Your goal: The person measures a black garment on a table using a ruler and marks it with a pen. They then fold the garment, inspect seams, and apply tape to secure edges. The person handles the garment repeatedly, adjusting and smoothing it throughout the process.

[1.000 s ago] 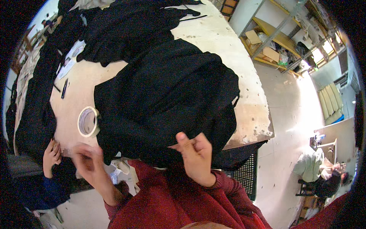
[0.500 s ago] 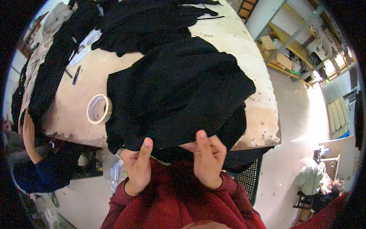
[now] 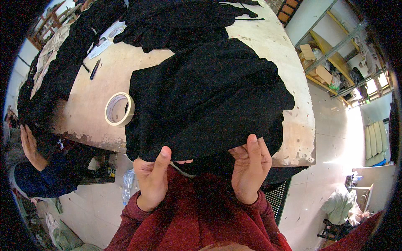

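A large piece of black fabric (image 3: 205,100) lies spread over the near part of the worktable, its near edge hanging at my body. My left hand (image 3: 154,178) pinches that edge, thumb on top and fingers curled beneath; a few fingertips show past the hem. Farther right along the same edge, my right hand (image 3: 252,169) grips the cloth between thumb and bent fingers. The stretch of edge between both hands looks fairly straight. A roll of cream masking tape (image 3: 119,109) rests against the fabric's left side.
More black cloth (image 3: 180,21) is heaped at the far side of the pale, worn table (image 3: 299,138). A pen (image 3: 95,69) and papers (image 3: 99,49) lie at left. Another person's hand (image 3: 33,146) is at the left edge. Shelves (image 3: 331,54) stand right.
My right hand has slid rightward along the fabric edge, widening the gap between my hands. The whole view has shifted a little. The other person's hand at left has lifted and opened.
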`<act>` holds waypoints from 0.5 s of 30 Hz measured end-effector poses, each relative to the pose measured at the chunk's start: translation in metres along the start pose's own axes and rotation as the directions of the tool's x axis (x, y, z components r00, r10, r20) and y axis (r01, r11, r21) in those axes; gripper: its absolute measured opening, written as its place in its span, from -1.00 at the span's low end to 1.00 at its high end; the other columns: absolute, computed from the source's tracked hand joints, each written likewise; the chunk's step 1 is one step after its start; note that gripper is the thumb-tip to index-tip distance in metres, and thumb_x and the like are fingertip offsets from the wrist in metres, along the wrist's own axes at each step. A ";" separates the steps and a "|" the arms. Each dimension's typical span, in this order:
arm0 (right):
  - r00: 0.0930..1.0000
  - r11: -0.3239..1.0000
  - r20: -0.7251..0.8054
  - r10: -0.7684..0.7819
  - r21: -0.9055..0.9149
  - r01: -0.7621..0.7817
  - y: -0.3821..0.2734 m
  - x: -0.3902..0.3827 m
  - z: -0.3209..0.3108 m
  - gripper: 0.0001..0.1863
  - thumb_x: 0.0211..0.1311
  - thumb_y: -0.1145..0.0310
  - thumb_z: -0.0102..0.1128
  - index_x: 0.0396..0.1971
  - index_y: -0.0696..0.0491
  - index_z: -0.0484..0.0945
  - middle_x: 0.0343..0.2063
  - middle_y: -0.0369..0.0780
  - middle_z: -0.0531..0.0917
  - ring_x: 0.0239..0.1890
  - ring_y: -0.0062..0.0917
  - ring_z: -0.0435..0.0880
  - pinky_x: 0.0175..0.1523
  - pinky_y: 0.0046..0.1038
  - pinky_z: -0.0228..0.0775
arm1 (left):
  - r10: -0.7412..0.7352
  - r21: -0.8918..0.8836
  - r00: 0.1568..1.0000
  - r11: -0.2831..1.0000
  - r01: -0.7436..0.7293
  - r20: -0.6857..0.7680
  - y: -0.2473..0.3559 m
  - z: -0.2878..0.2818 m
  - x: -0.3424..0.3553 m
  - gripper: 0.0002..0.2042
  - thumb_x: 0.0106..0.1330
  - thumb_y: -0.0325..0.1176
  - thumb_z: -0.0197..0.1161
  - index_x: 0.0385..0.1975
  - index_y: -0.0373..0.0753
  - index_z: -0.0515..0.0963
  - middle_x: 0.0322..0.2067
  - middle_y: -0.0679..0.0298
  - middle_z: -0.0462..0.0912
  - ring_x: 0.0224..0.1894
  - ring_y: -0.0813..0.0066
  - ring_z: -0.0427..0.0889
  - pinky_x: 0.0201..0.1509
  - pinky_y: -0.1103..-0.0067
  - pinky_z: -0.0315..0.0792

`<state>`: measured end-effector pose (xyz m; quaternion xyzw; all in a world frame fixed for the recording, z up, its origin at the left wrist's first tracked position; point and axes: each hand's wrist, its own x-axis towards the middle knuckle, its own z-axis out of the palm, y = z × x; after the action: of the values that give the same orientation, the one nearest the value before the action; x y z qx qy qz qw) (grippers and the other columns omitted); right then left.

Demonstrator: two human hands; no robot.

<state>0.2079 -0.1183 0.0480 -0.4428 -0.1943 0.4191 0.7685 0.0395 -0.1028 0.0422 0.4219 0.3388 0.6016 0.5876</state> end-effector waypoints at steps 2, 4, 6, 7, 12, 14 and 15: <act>1.000 1.000 0.029 -0.012 -0.007 0.012 -0.001 0.002 0.001 -0.70 0.39 0.42 0.08 -0.61 0.05 0.35 -0.65 -0.39 0.40 -0.57 -0.70 0.53 -0.30 -0.45 0.58 | -0.005 -0.029 1.000 1.000 0.005 -0.007 0.000 -0.001 -0.001 -0.73 0.45 -0.38 0.04 -0.20 -0.50 0.58 -0.26 0.01 0.68 -0.30 0.34 0.70 -0.16 0.46 0.59; 0.999 1.000 0.029 -0.016 -0.008 0.017 -0.001 0.003 0.002 -0.70 0.39 0.42 0.08 -0.60 0.05 0.35 -0.65 -0.40 0.39 -0.59 -0.72 0.51 -0.32 -0.47 0.57 | -0.001 -0.035 1.000 0.999 0.001 0.000 0.001 -0.002 -0.001 -0.74 0.45 -0.38 0.03 -0.19 -0.50 0.57 -0.26 0.00 0.68 -0.29 0.32 0.70 -0.17 0.44 0.61; 1.000 1.000 0.012 -0.011 -0.004 0.011 0.000 0.004 0.003 -0.70 0.38 0.42 0.09 -0.60 0.04 0.35 -0.64 -0.41 0.38 -0.59 -0.73 0.49 -0.33 -0.48 0.56 | 0.007 -0.017 1.000 1.000 -0.006 0.024 0.003 -0.002 0.001 -0.74 0.45 -0.39 0.04 -0.19 -0.50 0.57 -0.26 0.00 0.68 -0.29 0.31 0.70 -0.18 0.42 0.62; 1.000 1.000 0.007 -0.017 -0.004 0.017 0.000 0.004 0.003 -0.71 0.38 0.43 0.09 -0.60 0.04 0.35 -0.64 -0.41 0.38 -0.60 -0.73 0.48 -0.33 -0.48 0.55 | 0.008 -0.007 0.999 1.000 -0.008 0.038 0.004 -0.002 0.001 -0.74 0.45 -0.39 0.04 -0.19 -0.50 0.56 -0.26 0.00 0.67 -0.29 0.30 0.70 -0.19 0.42 0.62; 0.999 1.000 -0.031 -0.029 0.009 0.030 0.003 0.004 0.004 -0.73 0.36 0.45 0.11 -0.58 0.03 0.35 -0.62 -0.42 0.38 -0.60 -0.76 0.46 -0.34 -0.50 0.55 | -0.074 0.073 0.995 0.994 0.078 -0.061 0.008 0.004 0.003 -0.96 0.42 -0.39 0.11 -0.28 -0.17 0.45 -0.42 0.20 0.59 -0.42 0.47 0.64 -0.29 0.16 0.67; 0.999 0.999 -0.026 -0.027 0.017 0.028 0.004 0.005 0.005 -0.74 0.35 0.45 0.12 -0.57 0.02 0.36 -0.62 -0.42 0.38 -0.60 -0.78 0.43 -0.36 -0.55 0.49 | -0.057 0.044 0.998 0.997 0.058 -0.018 0.009 0.004 0.001 -0.83 0.43 -0.41 0.07 -0.17 -0.39 0.50 -0.29 0.06 0.64 -0.31 0.32 0.68 -0.21 0.32 0.65; 0.998 0.998 -0.040 -0.041 0.038 0.042 0.004 0.006 0.006 -0.75 0.35 0.45 0.12 -0.56 0.01 0.37 -0.63 -0.43 0.38 -0.60 -0.79 0.42 -0.37 -0.57 0.46 | -0.047 0.023 0.999 0.999 0.047 0.024 0.009 0.003 -0.001 -0.76 0.44 -0.42 0.04 -0.12 -0.50 0.53 -0.22 -0.02 0.66 -0.25 0.25 0.70 -0.18 0.40 0.65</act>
<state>0.2054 -0.1087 0.0472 -0.4318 -0.1802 0.3980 0.7891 0.0381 -0.1048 0.0513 0.4278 0.3479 0.5787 0.6010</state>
